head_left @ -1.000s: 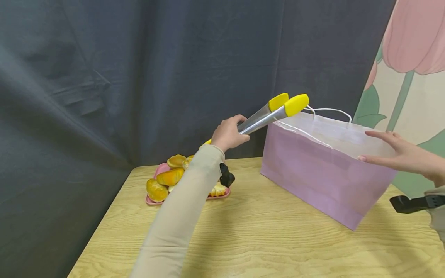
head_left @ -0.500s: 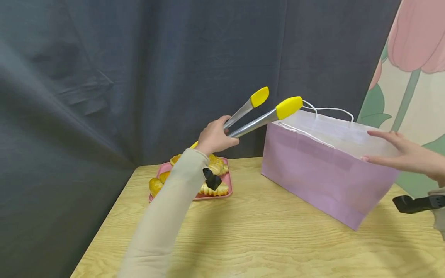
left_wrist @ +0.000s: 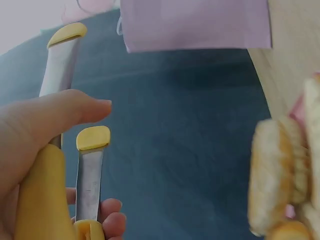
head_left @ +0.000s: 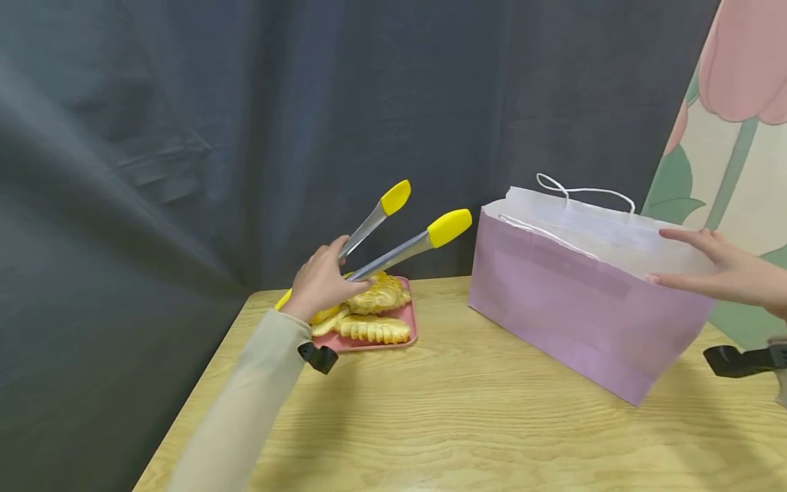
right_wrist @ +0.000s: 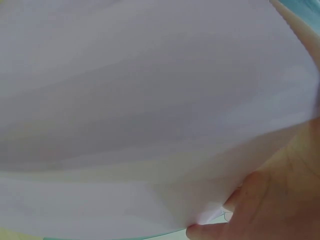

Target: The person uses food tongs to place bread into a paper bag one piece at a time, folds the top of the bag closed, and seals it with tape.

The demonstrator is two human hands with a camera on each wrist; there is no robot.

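My left hand [head_left: 322, 283] grips the tongs [head_left: 393, 258], metal with yellow tips and handles, above the left part of the pink tray [head_left: 404, 314]. The two tips stand apart, pointing up and right, with nothing between them. Golden pastries [head_left: 374, 329] lie on the tray, partly hidden by the hand and forearm; one pastry [left_wrist: 272, 175] also shows in the left wrist view. A lilac paper bag [head_left: 578, 314] stands upright on the right, its mouth spread. At the bag's right end my right hand [head_left: 732, 273] touches the rim, thumb and a finger straight and apart.
Pale wooden table [head_left: 430, 424] carries the tray and bag. A dark curtain [head_left: 369, 102] hangs along the back and left edge. White cord handles [head_left: 584, 190] rise from the bag. Flower-painted wall [head_left: 719, 178] lies behind it at right.
My left hand has carried the tongs left and down, from beside the bag to over the tray, and their tips have spread apart. The right hand keeps its place at the bag.
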